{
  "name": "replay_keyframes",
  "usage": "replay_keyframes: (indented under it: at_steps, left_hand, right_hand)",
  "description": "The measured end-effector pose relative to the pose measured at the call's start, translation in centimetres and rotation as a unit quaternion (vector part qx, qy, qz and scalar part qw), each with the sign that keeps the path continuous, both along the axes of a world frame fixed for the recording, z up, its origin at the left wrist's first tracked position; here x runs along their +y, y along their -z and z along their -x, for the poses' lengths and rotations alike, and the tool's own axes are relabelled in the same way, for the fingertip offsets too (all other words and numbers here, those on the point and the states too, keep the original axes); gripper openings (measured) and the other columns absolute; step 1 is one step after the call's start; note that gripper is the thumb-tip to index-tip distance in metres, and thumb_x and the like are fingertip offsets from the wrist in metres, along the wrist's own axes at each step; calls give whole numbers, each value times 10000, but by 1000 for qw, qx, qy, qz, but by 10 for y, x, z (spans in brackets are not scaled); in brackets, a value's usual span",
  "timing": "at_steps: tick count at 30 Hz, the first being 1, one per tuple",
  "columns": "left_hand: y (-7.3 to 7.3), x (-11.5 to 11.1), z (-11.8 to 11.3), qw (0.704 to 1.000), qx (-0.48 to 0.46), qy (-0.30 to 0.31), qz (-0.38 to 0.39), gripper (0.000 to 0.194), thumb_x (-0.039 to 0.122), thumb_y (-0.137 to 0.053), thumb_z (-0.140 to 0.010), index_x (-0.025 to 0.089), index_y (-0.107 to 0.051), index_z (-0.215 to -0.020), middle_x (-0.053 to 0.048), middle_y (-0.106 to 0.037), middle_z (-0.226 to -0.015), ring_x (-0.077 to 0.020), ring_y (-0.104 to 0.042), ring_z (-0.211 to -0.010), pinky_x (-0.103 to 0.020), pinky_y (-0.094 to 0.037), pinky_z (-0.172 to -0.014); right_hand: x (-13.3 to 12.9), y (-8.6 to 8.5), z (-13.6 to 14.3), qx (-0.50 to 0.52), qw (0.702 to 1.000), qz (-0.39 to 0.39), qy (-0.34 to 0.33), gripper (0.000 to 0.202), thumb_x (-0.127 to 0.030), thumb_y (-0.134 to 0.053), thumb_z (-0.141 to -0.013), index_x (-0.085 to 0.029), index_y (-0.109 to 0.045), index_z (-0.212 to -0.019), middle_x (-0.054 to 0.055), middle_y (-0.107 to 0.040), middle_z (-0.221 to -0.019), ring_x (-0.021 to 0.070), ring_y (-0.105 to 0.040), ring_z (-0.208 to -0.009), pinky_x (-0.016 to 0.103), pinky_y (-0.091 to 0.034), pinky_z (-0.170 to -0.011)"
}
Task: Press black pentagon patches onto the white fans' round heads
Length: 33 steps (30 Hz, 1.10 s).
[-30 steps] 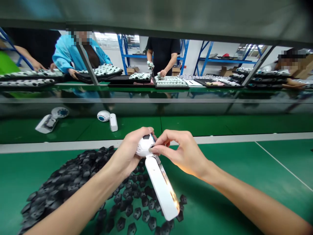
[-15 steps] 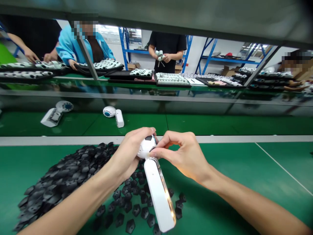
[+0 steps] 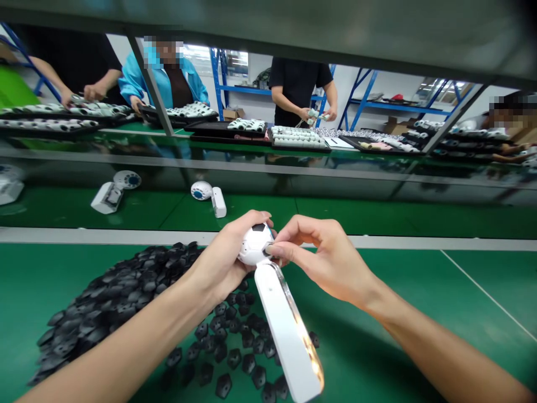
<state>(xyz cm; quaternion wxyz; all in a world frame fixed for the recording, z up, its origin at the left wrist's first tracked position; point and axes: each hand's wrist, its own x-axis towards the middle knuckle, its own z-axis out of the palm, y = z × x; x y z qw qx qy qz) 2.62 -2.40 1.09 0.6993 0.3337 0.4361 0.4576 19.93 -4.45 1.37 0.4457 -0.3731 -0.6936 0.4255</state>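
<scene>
**White device held between two bare hands**

Over there, the left hand cups its round head, and the right hand pinches a small dark piece at the head's side. A heap of black pieces lies under and around the left forearm. Beyond, similar white devices sit on a green strip; someone in a blue jacket stands behind trays.

I hold one white device; three similar devices lie mid-left, probably four people up top, countless black pieces lower left.
</scene>
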Motion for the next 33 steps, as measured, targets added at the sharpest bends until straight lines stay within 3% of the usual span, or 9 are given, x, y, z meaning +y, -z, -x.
replay_keyframes:
  at_steps: [5,10,12,15,18,33]
  left_hand:
    - [-2,-1,-1,1000,-17,-21,1,201,322,-822,-753,185,-678,-783,16,-602,-671,-122,-557,-520,-213,-453,-443]
    - [-2,-1,-5,999,-20,-48,1,198,329,-798,-789,174,-676,-771,-4,-642,-704,-113,-567,-550,-197,-448,-472]
    - [-3,-1,-5,998,-20,-52,2,194,329,-793,-793,174,-678,-778,-7,-652,-713,-114,-567,-559,-197,-449,-481]
    - [-5,-2,-4,999,-18,-45,7,205,326,-812,-771,177,-670,-765,5,-633,-677,-115,-553,-531,-201,-432,-454]
    - [-7,-2,-3,999,-19,-40,9,204,325,-819,-762,181,-674,-771,12,-625,-663,-117,-550,-515,-202,-425,-434]
    - [-8,-5,0,1000,-5,-26,10,233,354,-838,-731,195,-670,-758,28,-573,-636,-116,-511,-512,-213,-408,-423]
  right_hand:
    - [-6,7,2,-57,988,-136,45,157,-194,-749,-971,-193,-689,-826,-16,-767,-791,118,-707,-697,204,-528,-631]
    - [-13,15,4,-131,948,-268,108,149,-200,-687,-1013,-193,-652,-868,32,-770,-837,156,-705,-714,254,-495,-635]
    - [-13,14,4,-136,955,-239,110,147,-217,-683,-1014,-201,-657,-870,43,-777,-853,170,-711,-727,265,-494,-630]
    - [-9,8,3,-75,989,-115,58,169,-260,-719,-999,-209,-667,-846,19,-765,-823,165,-710,-734,250,-525,-640]
    - [-5,3,1,-30,998,-44,20,191,-279,-749,-978,-204,-673,-821,1,-751,-794,157,-702,-730,250,-540,-660]
    - [-5,-1,-1,-49,998,-30,2,195,-296,-748,-983,-199,-686,-825,3,-753,-802,151,-685,-730,253,-504,-634]
